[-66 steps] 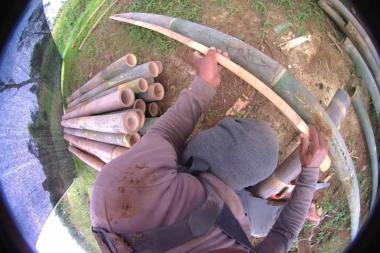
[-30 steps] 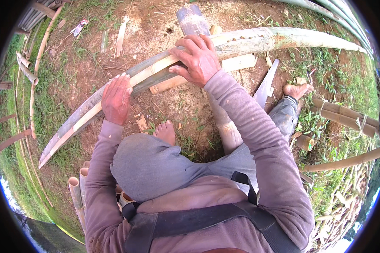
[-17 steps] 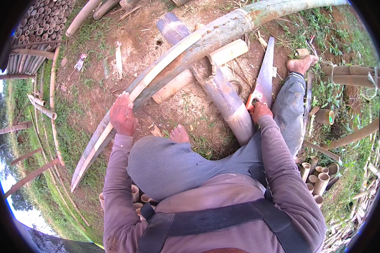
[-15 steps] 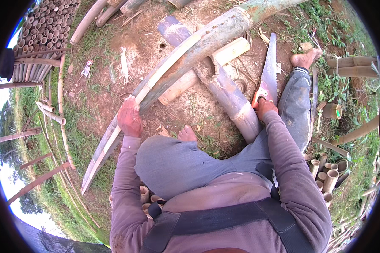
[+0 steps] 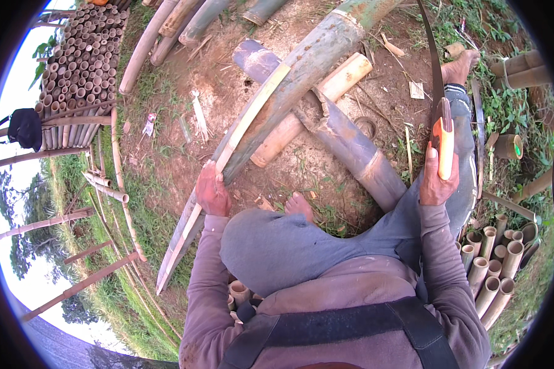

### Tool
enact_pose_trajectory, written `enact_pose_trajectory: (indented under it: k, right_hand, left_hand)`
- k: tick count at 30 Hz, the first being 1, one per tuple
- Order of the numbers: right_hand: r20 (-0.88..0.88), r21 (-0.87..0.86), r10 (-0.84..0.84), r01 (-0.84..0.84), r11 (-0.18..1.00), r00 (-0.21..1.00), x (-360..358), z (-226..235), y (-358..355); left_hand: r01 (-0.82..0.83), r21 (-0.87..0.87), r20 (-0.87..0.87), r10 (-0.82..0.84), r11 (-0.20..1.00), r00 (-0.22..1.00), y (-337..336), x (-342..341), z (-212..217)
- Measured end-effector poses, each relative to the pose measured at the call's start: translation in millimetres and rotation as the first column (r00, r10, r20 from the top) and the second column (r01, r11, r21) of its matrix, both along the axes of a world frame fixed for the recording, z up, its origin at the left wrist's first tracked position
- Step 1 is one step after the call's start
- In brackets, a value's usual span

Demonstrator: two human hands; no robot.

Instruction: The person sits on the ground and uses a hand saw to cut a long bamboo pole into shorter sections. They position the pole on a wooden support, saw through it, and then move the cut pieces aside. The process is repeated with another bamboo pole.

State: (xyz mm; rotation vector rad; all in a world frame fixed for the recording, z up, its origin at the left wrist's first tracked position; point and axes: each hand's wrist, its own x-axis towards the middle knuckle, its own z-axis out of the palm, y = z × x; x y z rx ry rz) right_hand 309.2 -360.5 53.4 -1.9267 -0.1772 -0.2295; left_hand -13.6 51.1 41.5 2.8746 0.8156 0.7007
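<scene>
Bamboo strip (image 5: 252,117) lies along the long pole (image 5: 317,52); our left hand (image 5: 213,190) rests over it, its grip unclear. Our right hand (image 5: 439,178) clasps the raised saw (image 5: 445,117). We seem mid-preparation; placing the blade calls for steady support.

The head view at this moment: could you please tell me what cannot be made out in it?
In the head view:
Saw blade: its far end is cut off by the top edge.
Long bamboo pole: its upper end is cut off by the top edge too.
Right grip: most fingers are hidden behind the saw handle.
Pale strip: a stretch is covered by the left grip.
</scene>
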Motion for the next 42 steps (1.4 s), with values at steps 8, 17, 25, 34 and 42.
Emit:
enact_pose_trajectory:
  k: [8, 17, 25, 34, 42]
  right_hand:
    - [0.202, -0.015, 0.477, -0.484, 0.875, 0.855, 4, 69, 26]
    - [0.14, -0.021, 0.635, -0.639, 0.769, 0.76, -2, 75, 44]
    - [0.065, 0.066, 0.581, -0.584, 0.809, 0.811, -2, 70, 56]
    - [0.148, -0.032, 0.632, -0.635, 0.772, 0.761, -2, 82, 69]
    - [0.071, 0.045, 0.65, -0.654, 0.755, 0.756, 1, 81, 64]
  left_hand:
    - [0.027, 0.008, -0.037, -0.027, 1.0, 0.999, 21, -15, -16]
    - [-0.011, 0.014, -0.063, 0.011, 1.0, 0.998, 19, -6, -39]
    - [-0.016, -0.011, -0.026, 0.016, 1.0, 1.0, 11, 5, -5]
    - [-0.043, 0.049, -0.028, 0.044, 0.998, 0.999, -1, 0, 5]
    - [-0.052, 0.042, -0.019, 0.052, 0.998, 0.998, -2, 3, 5]
